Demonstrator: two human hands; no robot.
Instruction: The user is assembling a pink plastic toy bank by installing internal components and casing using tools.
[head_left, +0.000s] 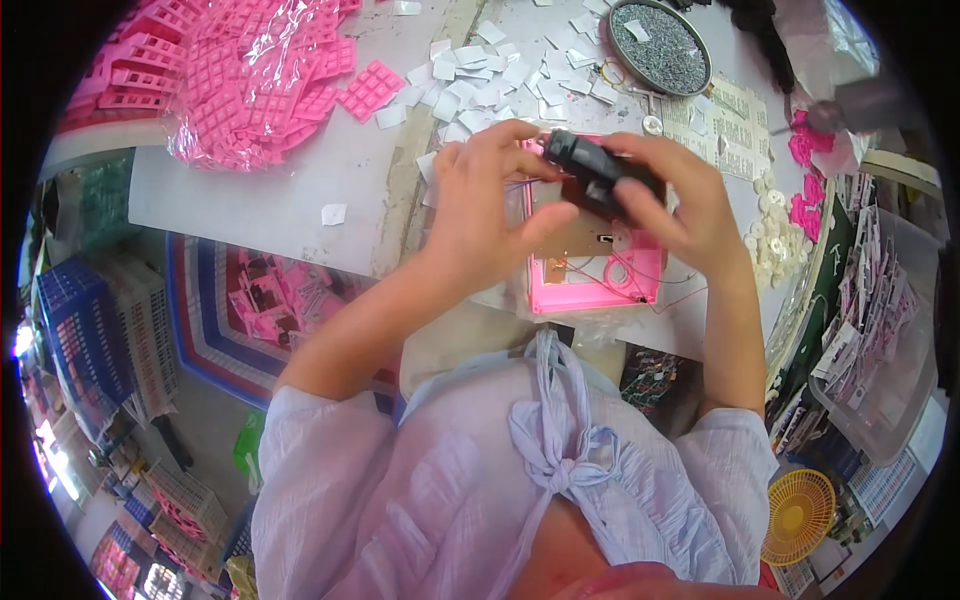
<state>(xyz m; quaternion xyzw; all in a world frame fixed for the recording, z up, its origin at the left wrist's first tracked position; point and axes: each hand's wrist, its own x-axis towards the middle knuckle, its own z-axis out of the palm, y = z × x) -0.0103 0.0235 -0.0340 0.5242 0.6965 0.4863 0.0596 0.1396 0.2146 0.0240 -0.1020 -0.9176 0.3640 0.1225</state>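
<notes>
A pink plastic case point(592, 297) lies on the table in front of me, with a brown board point(570, 244) and thin wires inside. My right hand point(680, 190) is closed around a black plastic part point(590, 165) just over the case; motion blurs it, so its exact kind is unclear. At the case's far left edge is my left hand point(490, 190), its thumb stretched out and its fingers apart. Those fingertips reach close to the black part's end; whether they touch it I cannot tell. Much of the case's far half is hidden by both hands.
Pink grid-shaped parts point(235, 80) heap at the far left, partly under clear plastic. White paper squares point(470, 70) lie scattered beyond the case. A round tray of small grey pieces point(665, 50) stands far right, above white discs point(775, 235). A dark tool point(850, 110) hangs at right.
</notes>
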